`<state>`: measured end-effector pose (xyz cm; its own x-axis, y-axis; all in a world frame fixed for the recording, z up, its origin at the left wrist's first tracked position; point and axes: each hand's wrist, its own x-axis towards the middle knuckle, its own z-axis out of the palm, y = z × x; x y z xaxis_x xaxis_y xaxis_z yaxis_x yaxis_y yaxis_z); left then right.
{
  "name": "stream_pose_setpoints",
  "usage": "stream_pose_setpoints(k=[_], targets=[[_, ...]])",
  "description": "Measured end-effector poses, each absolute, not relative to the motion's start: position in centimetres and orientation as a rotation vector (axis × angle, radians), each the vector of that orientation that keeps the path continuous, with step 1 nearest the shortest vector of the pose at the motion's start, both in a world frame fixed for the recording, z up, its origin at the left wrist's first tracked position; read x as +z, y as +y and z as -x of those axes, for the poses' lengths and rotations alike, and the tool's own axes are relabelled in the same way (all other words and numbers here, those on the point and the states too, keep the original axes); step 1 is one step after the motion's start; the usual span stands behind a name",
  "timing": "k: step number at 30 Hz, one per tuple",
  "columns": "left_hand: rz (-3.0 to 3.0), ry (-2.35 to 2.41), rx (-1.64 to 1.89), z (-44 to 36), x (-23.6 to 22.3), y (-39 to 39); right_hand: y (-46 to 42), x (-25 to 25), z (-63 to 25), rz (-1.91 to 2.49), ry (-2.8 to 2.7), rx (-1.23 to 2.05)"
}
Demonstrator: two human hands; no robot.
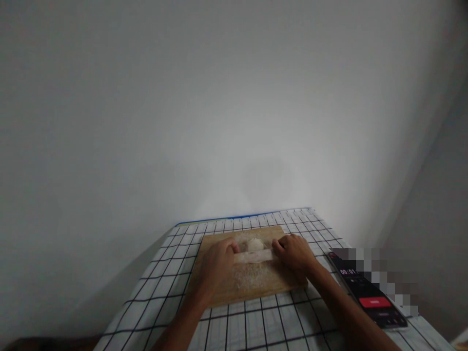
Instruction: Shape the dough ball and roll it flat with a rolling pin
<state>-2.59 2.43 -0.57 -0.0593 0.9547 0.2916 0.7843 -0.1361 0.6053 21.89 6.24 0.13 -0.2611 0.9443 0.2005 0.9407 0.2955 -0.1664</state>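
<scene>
A floured rolling pin (254,256) lies crosswise over a wooden board (226,292). My left hand (222,253) is closed around its left end, and my right hand (293,249) grips the right end. Just beyond the pin, between both hands, shows a pale piece of dough (255,244); its near edge is hidden by the pin, and whether the two touch I cannot tell. White flour dusts the board around it.
The board rests on a table with a white, black-checked cloth (234,331). To the right lies a phone (367,292) showing a timer and a red button, close to my right forearm. A pale wall (234,122) rises behind the table's far edge.
</scene>
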Motion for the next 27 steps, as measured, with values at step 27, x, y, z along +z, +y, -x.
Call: stream_pose_setpoints(k=[27], targets=[[-1.984,1.976,0.880,2.8,-0.1,2.4,6.3,0.7,-21.5,1.734,-2.305,-0.056]])
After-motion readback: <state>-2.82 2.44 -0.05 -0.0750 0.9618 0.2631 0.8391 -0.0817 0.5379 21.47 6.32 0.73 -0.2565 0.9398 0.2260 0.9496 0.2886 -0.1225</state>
